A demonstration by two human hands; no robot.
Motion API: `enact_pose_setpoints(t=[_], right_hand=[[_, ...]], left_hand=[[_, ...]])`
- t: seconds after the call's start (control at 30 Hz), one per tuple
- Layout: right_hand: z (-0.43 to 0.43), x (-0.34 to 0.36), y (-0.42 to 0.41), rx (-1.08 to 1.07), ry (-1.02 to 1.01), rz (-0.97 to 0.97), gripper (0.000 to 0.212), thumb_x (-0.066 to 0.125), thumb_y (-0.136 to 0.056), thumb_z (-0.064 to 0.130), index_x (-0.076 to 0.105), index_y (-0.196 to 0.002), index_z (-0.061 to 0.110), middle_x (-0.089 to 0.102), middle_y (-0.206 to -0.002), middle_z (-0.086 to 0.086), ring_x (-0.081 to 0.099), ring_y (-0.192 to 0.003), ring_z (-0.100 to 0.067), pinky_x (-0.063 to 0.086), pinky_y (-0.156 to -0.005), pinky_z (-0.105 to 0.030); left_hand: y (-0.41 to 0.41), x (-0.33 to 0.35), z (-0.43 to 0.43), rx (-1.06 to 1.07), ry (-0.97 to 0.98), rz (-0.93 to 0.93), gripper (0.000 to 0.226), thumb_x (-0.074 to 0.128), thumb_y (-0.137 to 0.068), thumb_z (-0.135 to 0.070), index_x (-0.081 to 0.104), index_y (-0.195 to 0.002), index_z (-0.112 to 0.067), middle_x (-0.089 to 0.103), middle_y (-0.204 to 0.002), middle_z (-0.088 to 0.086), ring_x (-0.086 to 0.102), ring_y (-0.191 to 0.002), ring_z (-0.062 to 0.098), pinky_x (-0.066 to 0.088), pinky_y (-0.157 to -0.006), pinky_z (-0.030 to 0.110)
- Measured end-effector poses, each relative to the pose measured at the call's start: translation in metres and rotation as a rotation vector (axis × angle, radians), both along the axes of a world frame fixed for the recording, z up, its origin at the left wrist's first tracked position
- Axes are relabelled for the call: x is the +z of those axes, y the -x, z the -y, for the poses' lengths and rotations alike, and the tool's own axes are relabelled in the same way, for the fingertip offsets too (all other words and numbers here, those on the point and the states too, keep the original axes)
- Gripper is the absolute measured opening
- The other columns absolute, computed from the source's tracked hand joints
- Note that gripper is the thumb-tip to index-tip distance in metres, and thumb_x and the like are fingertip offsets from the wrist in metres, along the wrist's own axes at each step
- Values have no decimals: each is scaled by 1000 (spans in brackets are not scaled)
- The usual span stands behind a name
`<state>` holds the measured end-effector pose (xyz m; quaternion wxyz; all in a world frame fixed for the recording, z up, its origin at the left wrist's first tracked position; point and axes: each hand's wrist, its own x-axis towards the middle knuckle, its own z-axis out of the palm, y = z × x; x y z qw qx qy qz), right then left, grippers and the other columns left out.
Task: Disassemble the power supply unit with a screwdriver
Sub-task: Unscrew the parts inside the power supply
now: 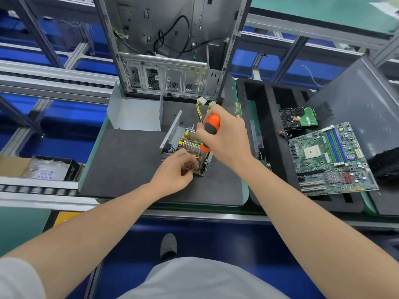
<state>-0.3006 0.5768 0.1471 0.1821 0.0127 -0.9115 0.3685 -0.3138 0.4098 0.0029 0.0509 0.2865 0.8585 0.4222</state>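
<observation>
The opened power supply unit [177, 140] lies on the dark mat [129, 160] in the middle, its circuit board, heat sinks and yellow cables exposed. My right hand [226, 134] grips an orange and grey screwdriver [212, 124], held upright over the unit's right side; the tip is hidden among the parts. My left hand [176, 171] rests at the near end of the unit, its fingers curled and pinching at something small there that I cannot make out. The unit's bent metal cover [133, 112] stands apart at the back left of the mat.
An empty computer case [166, 50] stands upright behind the unit. To the right, a black foam tray [267, 134] holds a motherboard [330, 158] and a hard drive [299, 119]. A grey side panel [362, 104] leans at far right. A small box [51, 168] sits at left.
</observation>
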Motion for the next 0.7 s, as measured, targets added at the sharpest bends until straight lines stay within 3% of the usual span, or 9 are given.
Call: enact_pose_setpoints(t=[0.1, 0.2, 0.27, 0.37, 0.53, 0.7], right_hand=[[2, 2, 2, 19, -36, -13, 23, 74, -87, 31, 54, -84, 19, 55, -60, 5, 53, -63, -20, 41, -64, -20], [4, -3, -1, 52, -84, 42, 21, 73, -86, 29, 54, -86, 19, 57, -61, 0, 54, -63, -25, 48, -60, -36], [2, -8, -4, 43, -96, 48, 21, 73, -85, 29, 53, -85, 20, 57, -62, -1, 53, -62, -25, 47, -59, -36], [-2, -14, -9, 21, -91, 16, 24, 72, -87, 33, 48, -84, 27, 55, -60, 4, 53, -63, -16, 40, -57, -21], [-2, -18, -14, -6, -87, -11, 25, 71, -90, 31, 48, -84, 26, 55, -61, 5, 53, -72, -6, 34, -74, -6], [-1, -16, -16, -11, -42, -30, 22, 72, -90, 31, 53, -85, 20, 52, -60, 6, 51, -66, -18, 42, -63, -23]], left_hand=[[0, -1, -3, -12, 25, 5, 23, 67, -84, -36, 53, -92, -52, 48, -100, -24, 60, -79, 0, 44, -70, 15], [1, -5, -9, -12, 39, 5, 33, 74, -87, -26, 50, -93, -48, 46, -101, -27, 56, -83, -5, 42, -71, 19], [0, -7, -11, -6, 43, 3, 39, 74, -86, -22, 46, -93, -48, 46, -102, -27, 55, -83, -7, 42, -69, 22], [-2, -9, -11, 7, 62, -9, 42, 73, -85, -24, 42, -93, -51, 45, -104, -26, 57, -80, -3, 44, -65, 23], [-3, -8, -10, 7, 72, -27, 43, 74, -83, -27, 39, -94, -51, 44, -104, -27, 56, -84, -7, 33, -63, 12], [-3, -6, -11, 15, 92, -22, 41, 77, -84, -31, 41, -94, -48, 42, -101, -23, 55, -87, -8, 34, -63, 14]])
